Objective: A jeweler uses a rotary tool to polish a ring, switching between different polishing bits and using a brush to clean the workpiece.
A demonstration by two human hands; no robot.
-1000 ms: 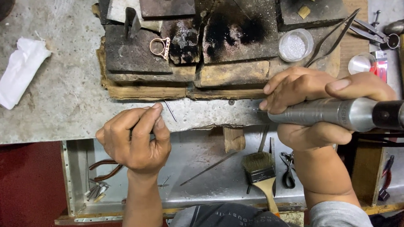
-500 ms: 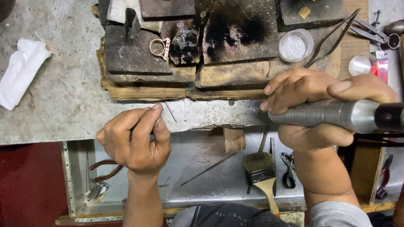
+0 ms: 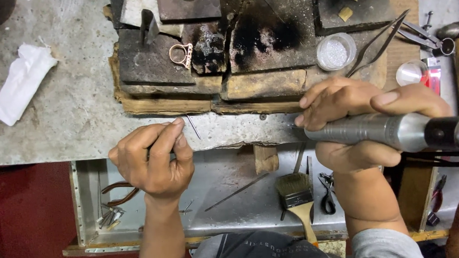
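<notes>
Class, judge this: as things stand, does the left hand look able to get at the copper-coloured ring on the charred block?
Probably yes: the left hand pinches something small, yet nothing stands between it and the ring just beyond.

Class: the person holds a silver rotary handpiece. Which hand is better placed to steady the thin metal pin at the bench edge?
Left. The left hand already pinches the thin metal pin; the right hand grips the silver rotary handpiece.
</notes>
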